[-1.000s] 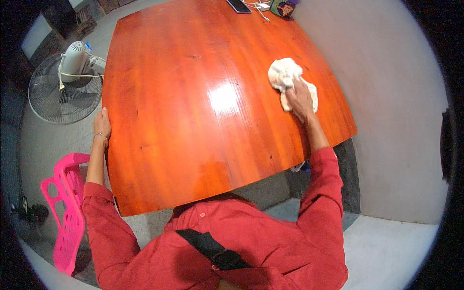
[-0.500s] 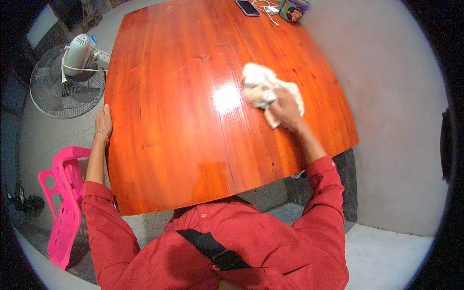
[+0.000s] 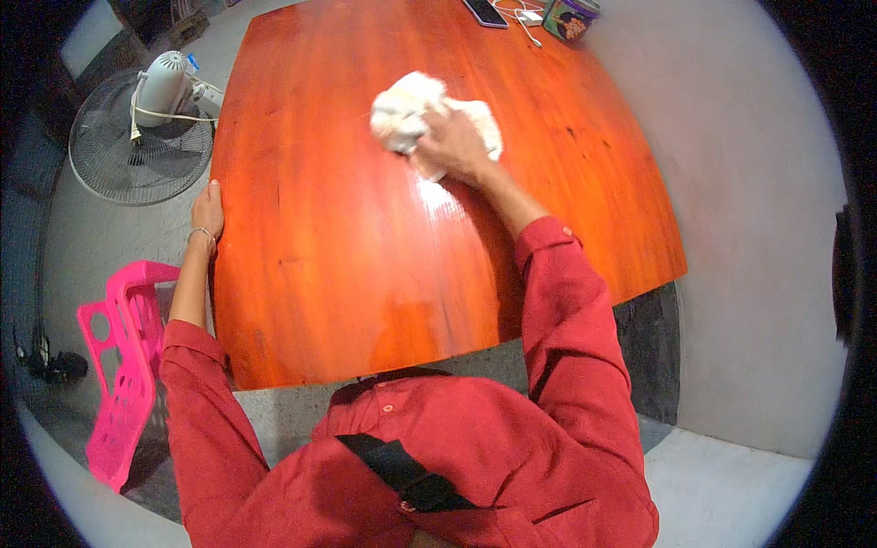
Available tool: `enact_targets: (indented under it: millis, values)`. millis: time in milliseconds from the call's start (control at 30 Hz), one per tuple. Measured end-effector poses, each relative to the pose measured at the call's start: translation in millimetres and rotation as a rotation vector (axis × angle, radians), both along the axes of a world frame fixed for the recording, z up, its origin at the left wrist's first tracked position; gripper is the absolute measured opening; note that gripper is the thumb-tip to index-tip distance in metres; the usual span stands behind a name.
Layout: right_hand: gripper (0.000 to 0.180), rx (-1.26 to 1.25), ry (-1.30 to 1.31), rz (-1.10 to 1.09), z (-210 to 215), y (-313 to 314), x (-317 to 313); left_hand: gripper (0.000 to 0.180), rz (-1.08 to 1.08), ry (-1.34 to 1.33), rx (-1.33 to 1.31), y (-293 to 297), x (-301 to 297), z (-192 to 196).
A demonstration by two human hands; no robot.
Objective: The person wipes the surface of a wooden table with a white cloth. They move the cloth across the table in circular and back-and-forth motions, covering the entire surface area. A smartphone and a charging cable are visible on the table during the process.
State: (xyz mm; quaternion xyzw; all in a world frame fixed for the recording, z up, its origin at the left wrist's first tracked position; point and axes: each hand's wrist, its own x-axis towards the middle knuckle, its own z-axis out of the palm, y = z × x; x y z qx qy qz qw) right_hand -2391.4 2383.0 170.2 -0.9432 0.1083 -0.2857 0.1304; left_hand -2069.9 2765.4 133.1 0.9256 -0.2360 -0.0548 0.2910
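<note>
One crumpled white cloth (image 3: pixel 416 114) lies on the far middle of the orange wooden worktop (image 3: pixel 365 274), partly covered by the right hand (image 3: pixel 454 146), which presses down on it with fingers closed over the fabric. The left hand (image 3: pixel 207 208) rests flat, fingers together, on the worktop's left edge. At the far edge, one phone (image 3: pixel 484 11) is cut off, beside one tin (image 3: pixel 571 18) and a cable hard to make out. One fan (image 3: pixel 146 128) and one pink chair (image 3: pixel 123 365) stand on the floor to the left.

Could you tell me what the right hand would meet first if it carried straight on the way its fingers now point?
The right hand points up-left, pressing the white cloth. Beyond the cloth the wooden table looks bare to its far-left edge.
</note>
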Motion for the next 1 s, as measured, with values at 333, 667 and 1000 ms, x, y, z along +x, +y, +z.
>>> enact_targets:
  millis: [333, 667, 1000]
  values:
    - [0.055, 0.117, 0.124, 0.104, 24, 100, -211, 0.061, 0.010, -0.087, 0.058, 5, 1, -2]
    - [0.046, 0.086, 0.070, -0.365, -3, 72, -236, 0.063, 0.013, -0.080, 0.010, -9, -11, 5]
    - [0.054, 0.161, 0.083, 0.029, 17, 242, -180, 0.063, -0.019, -0.058, 0.085, -1, 15, -8]
